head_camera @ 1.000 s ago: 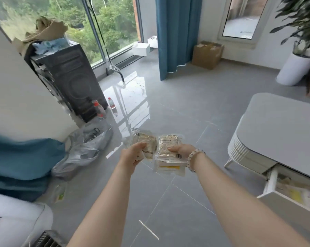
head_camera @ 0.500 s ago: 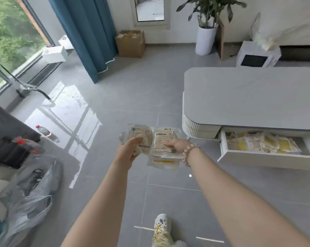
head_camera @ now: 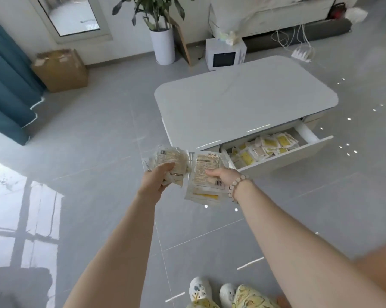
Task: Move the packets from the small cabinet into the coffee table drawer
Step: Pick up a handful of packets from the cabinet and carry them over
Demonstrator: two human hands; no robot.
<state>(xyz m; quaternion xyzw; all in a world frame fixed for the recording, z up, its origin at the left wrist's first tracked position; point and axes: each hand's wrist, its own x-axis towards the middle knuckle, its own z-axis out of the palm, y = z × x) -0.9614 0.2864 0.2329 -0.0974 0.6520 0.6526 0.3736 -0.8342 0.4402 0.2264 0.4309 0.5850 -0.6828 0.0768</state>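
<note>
My left hand [head_camera: 157, 180] grips a bunch of clear packets [head_camera: 168, 158] with beige printed labels. My right hand [head_camera: 223, 175], a bead bracelet on its wrist, holds a second stack of packets [head_camera: 206, 167], the lowest showing yellow. Both bunches are in the air in front of me, just left of the open coffee table drawer [head_camera: 283, 160]. That drawer is pulled out from the white coffee table [head_camera: 243, 101] and holds several yellow and beige packets [head_camera: 265, 146]. The small cabinet is out of view.
Grey tiled floor lies all round. A cardboard box [head_camera: 61, 70] stands by the teal curtain [head_camera: 5, 85] at the left. Behind the table are a potted plant in a white pot [head_camera: 163, 45], a small white microwave-like box [head_camera: 225, 54] and loose cables. My feet in patterned slippers [head_camera: 201, 290] are at the bottom.
The view has swung right from the window side to the coffee table. Both hands kept hold of their packets and now hang close to the open drawer's left end.
</note>
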